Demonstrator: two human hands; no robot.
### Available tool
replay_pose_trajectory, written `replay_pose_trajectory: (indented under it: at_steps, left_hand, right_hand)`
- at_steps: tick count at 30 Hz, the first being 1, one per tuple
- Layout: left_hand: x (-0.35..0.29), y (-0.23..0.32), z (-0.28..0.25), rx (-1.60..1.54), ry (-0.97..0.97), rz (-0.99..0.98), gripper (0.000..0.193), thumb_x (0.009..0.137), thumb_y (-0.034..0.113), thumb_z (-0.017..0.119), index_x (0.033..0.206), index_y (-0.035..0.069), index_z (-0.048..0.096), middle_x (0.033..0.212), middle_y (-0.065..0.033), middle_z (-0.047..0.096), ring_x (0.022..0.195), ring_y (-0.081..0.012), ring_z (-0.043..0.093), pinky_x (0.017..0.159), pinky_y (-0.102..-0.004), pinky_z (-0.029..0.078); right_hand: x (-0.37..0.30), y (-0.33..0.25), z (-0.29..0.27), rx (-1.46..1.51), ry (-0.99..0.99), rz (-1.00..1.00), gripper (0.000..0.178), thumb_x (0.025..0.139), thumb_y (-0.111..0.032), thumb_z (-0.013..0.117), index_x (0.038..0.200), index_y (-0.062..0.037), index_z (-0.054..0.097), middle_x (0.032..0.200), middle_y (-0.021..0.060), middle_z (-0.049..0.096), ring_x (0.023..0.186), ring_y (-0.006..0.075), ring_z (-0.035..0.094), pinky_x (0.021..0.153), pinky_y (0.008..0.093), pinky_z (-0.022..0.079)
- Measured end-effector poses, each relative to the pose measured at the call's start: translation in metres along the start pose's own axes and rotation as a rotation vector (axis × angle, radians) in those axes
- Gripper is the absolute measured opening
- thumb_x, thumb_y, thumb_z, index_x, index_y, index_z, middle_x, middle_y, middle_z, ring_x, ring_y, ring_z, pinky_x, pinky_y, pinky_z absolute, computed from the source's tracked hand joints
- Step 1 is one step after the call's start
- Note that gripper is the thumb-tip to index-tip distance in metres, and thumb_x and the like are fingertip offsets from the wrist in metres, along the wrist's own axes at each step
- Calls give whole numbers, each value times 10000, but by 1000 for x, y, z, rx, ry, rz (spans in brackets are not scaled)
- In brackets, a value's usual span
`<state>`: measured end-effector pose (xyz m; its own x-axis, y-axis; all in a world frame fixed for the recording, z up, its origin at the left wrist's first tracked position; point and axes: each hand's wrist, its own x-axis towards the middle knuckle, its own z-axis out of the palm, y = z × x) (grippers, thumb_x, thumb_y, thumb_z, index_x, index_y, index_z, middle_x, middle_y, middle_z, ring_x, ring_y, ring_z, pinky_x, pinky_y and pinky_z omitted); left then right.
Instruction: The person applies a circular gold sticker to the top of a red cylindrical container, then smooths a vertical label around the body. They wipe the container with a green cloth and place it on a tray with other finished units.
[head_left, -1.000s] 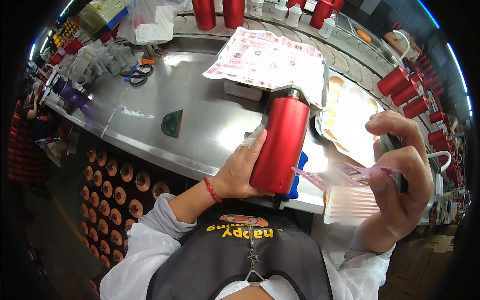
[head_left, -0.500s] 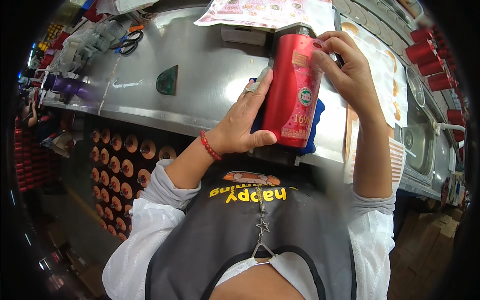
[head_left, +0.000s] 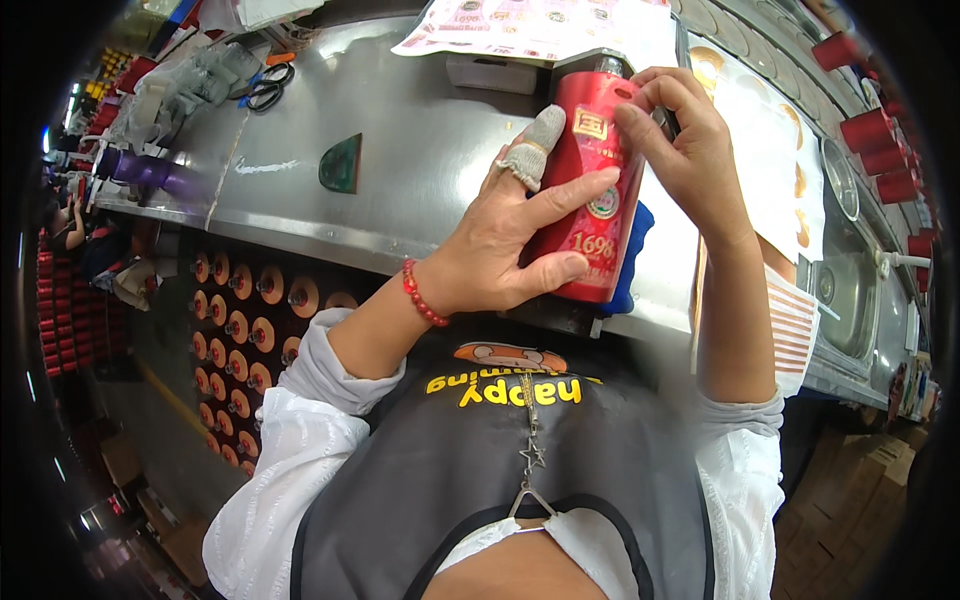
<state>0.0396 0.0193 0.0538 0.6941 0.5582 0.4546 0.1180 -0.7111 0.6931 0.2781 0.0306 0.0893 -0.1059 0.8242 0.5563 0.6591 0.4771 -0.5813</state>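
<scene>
Left grip (head_left: 508,238), bare but for a pale knitted finger sleeve (head_left: 534,148) on one digit: spread rather than clenched, laid along the side and across the front of one red bottle (head_left: 566,152), apparently to steady it and keep its printed film (head_left: 612,152) flat. Right grip (head_left: 690,140): thumb and forefinger bent together at the upper right corner of that film, seemingly to control the edge; whether the film is caught between them cannot be told. Red bottle: lying near the front edge of the bench (head_left: 290,205), neck away from the wearer, probably so that its face lies within reach of both hands; whatever bears it is largely hidden beneath. Blue cloth (head_left: 630,262): bunched at the bottle's right side, perhaps kept close for wiping, its remainder out of sight. White box (head_left: 490,73): behind the bottle, contents unseen. Pink printed sheets (head_left: 540,28): beyond the box, seemingly stacked for easy reach, cut off by the upper rim. White sheet (head_left: 765,125): to the right, partly behind the right forearm. Green flat piece (head_left: 341,163): alone at left, well apart from the hands. Scissors (head_left: 268,88): farther left, beside a jumble of clear plastic (head_left: 190,82) too crowded to itemise. Red cylinders (head_left: 866,133): far right, bent by the lens, some cropped.
</scene>
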Motion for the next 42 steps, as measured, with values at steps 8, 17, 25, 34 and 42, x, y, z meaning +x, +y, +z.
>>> replay_pose_trajectory:
  at_steps: [8, 17, 25, 34, 42]
  left_hand:
    - [11, -5, -16, -14, 28, -16, 659, 906, 529, 655, 1448, 168, 551, 1563, -329, 271, 1430, -488, 292, 1185, -507, 227]
    - [45, -14, -26, 99, 2, -14, 710, 911, 515, 669, 1483, 129, 501, 1538, -338, 318, 1419, -473, 342, 1158, -492, 290]
    - [47, -22, -20, 167, 12, -7, 733, 908, 604, 601, 1501, 189, 485, 1484, -358, 375, 1358, -523, 375, 1141, -563, 243]
    - [44, -16, -27, 192, -61, -14, 753, 900, 539, 664, 1499, 122, 477, 1536, -363, 303, 1394, -498, 356, 1153, -520, 276]
    - [40, -18, -23, 18, -41, -34, 753, 897, 503, 688, 1505, 119, 464, 1556, -386, 234, 1445, -521, 273, 1179, -499, 241]
  right_hand:
    - [1, -11, -7, -201, 222, 12, 161, 898, -28, 635, 1054, 2, 660, 1085, 170, 618, 1038, 327, 596, 841, 387, 513]
    - [-32, -33, -2, -187, 13, 123, 459, 892, -193, 726, 1321, -53, 641, 1360, 221, 499, 1128, 354, 543, 968, 424, 478]
    - [-33, -40, 0, -182, -101, 179, 490, 927, -249, 684, 1370, -57, 600, 1425, 230, 443, 1209, 389, 505, 1033, 457, 429]
    - [-35, -48, -6, -168, -157, 210, 527, 944, -290, 665, 1422, -97, 557, 1463, 249, 406, 1244, 423, 480, 1038, 474, 420]
    - [-46, -36, -4, -112, -127, 205, 631, 999, -276, 598, 1514, 9, 371, 1479, 261, 439, 1272, 400, 484, 1079, 457, 392]
